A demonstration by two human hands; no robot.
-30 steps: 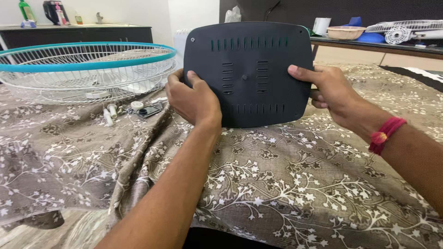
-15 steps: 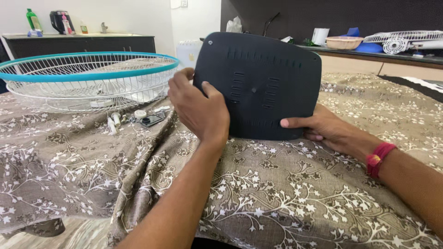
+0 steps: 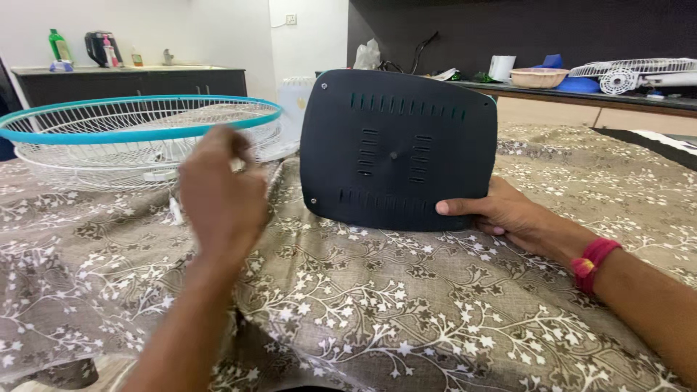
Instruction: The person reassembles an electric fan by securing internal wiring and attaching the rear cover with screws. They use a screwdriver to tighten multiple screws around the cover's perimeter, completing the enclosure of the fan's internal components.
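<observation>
A dark rounded-square plastic base plate [image 3: 398, 149] with rows of vent slots stands on edge on the patterned cloth. My right hand [image 3: 501, 212] grips its lower right corner, thumb across the front. My left hand [image 3: 221, 194] is off the plate, blurred in motion to its left, holding nothing that I can see; it hangs over the cloth in front of the fan grille. A red thread band [image 3: 594, 263] is on my right wrist.
A white wire fan grille with a teal rim [image 3: 138, 123] lies at the back left, with a small white part [image 3: 174, 209] beside it. The floral cloth [image 3: 406, 305] covers the surface. A dark counter [image 3: 145, 78] and a shelf with another fan grille [image 3: 632, 72] stand behind.
My left hand has let go of the plate's left edge and swung left. My right hand stays at the lower right corner, and the plate now stands more upright.
</observation>
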